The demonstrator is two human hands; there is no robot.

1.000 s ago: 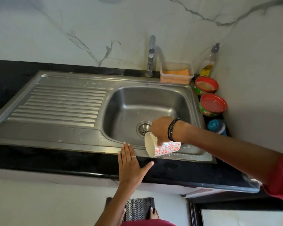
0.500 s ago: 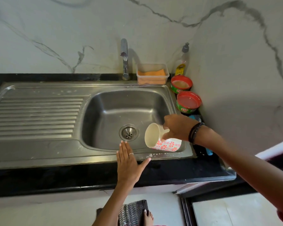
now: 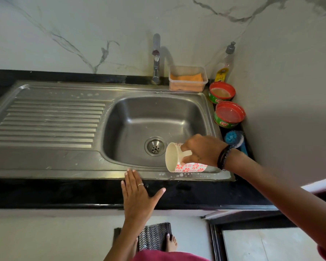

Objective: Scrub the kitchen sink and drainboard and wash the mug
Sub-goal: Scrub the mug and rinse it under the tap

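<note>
A white mug (image 3: 184,159) with red flower print lies tilted on its side over the front right corner of the steel sink basin (image 3: 154,117), mouth facing left. My right hand (image 3: 201,149) grips its handle from above. My left hand (image 3: 137,193) rests flat with fingers straight on the black counter edge in front of the sink, fingertips at the sink rim. The ribbed drainboard (image 3: 45,119) stretches to the left, with soap spots along its back edge. The drain (image 3: 155,146) sits just left of the mug.
A tap (image 3: 156,59) stands behind the basin. A clear tub (image 3: 188,79) with an orange sponge, a soap bottle (image 3: 225,65), two red-lidded tubs (image 3: 230,113) and a blue scrubber (image 3: 233,137) line the right side by the wall. A mat (image 3: 152,236) lies on the floor.
The camera view shifted right and steadied. The mug stays tilted over the basin in my right hand; my left hand stays flat on the counter edge.
</note>
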